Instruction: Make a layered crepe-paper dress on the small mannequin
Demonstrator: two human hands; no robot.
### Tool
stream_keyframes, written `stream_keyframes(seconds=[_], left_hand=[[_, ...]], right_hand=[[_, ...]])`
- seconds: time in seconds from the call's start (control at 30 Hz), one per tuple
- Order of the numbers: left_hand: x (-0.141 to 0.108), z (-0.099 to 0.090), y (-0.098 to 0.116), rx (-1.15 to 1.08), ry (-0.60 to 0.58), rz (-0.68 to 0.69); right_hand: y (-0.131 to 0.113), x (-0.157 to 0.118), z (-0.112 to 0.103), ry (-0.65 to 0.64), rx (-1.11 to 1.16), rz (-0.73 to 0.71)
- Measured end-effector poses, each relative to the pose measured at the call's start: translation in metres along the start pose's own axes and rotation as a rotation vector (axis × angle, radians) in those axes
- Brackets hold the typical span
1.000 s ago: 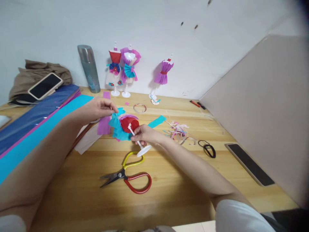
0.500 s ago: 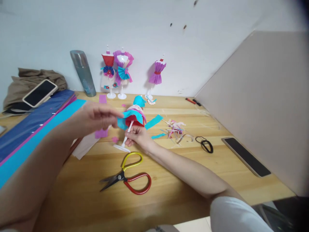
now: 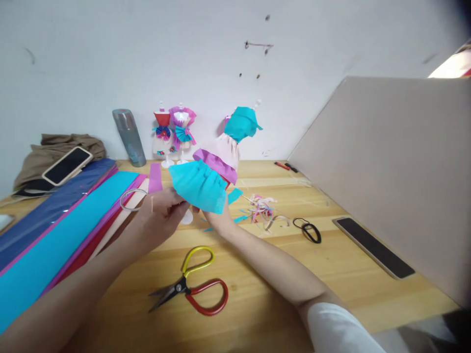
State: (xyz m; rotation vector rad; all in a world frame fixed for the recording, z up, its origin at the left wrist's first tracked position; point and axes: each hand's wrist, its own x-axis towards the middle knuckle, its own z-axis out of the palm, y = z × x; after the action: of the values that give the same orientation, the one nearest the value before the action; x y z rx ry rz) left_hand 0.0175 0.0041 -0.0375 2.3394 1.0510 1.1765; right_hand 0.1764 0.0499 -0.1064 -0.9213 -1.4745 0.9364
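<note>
A miniature dress form [image 3: 256, 105] tilts toward the upper right, wearing a teal paper top [image 3: 241, 123], a pale pink layer [image 3: 224, 149] and a purple ruffle [image 3: 217, 165]. Below these a gathered blue crepe paper ruffle [image 3: 198, 185] fans out to the left. My left hand [image 3: 165, 211] is closed, pinching the ruffle's lower left edge between thumb and fingers. Behind the ruffle, my right hand [image 3: 219, 219] is closed on the form's stand; its fingers are mostly hidden. Part of the white round base [image 3: 187, 217] shows between the hands.
Scissors [image 3: 180, 287] with yellow and red handles lie open in front. Left are coloured paper sheets [image 3: 69, 235], a phone [image 3: 68, 165] and a bottle [image 3: 129, 137]. Two dressed forms [image 3: 172, 132] stand behind. Rightward lie paper scraps [image 3: 261, 206], a black hair tie [image 3: 311, 230] and another phone [image 3: 373, 247].
The dress form has been raised and tipped away, top to the right. My left hand has come down onto the blue ruffle and closed on it. The camera view has shifted upward.
</note>
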Motion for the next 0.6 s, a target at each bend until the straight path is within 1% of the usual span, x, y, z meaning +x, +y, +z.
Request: stream_keyframes(seconds=[0.1,0.17,0.27,0.3,0.37,0.43,0.5,0.6], left_hand=[[0.008,0.002,-0.001,-0.088,0.063,-0.086],[0.013,0.005,-0.009,-0.103,0.103,-0.149],[0.018,0.015,-0.024,-0.152,0.163,-0.275],[0.019,0.019,-0.028,-0.198,0.158,-0.308],[0.019,0.026,-0.033,-0.306,0.185,-0.321],[0.016,0.034,-0.033,-0.402,0.234,-0.323],[0.011,0.041,-0.031,-0.504,0.268,-0.363],[0.003,0.051,-0.026,-0.759,0.255,-0.473]], right_hand=[[-0.004,-0.001,0.002,0.035,0.090,-0.025],[-0.004,-0.002,0.001,0.031,0.145,-0.048],[0.000,0.000,-0.003,0.000,0.040,-0.063],[0.003,0.001,-0.004,-0.002,-0.014,-0.056],[0.008,0.004,-0.008,0.006,-0.078,-0.027],[0.013,0.008,-0.010,0.021,-0.084,0.011],[0.017,0.010,-0.011,0.031,-0.078,0.052],[0.024,0.009,-0.009,0.034,-0.036,0.113]])
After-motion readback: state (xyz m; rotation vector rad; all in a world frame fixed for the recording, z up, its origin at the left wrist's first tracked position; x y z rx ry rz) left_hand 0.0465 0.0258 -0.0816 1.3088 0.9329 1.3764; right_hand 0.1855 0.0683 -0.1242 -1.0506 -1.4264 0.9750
